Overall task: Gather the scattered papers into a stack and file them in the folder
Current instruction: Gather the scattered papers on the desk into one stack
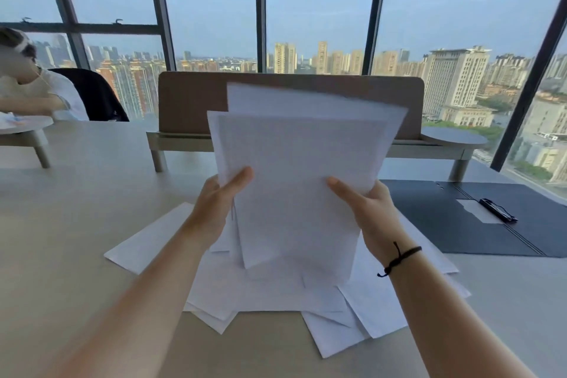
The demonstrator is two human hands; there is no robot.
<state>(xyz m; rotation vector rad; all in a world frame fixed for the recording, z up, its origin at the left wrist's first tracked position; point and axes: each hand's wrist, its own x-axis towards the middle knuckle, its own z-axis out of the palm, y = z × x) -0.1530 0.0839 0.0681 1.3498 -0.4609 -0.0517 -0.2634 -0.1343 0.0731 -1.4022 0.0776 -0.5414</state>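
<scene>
A loose, uneven sheaf of white paper sheets [300, 163] is held upright above the pale table [76, 209], gripped at its sides: the left hand [219, 202] at 9 o'clock, the right hand [371, 209] at 3, each thumb pressed on the front, the other fingers hidden behind. More scattered white sheets [352, 316] lie beneath. An open dark blue folder [445, 224] lies at 3 o'clock.
</scene>
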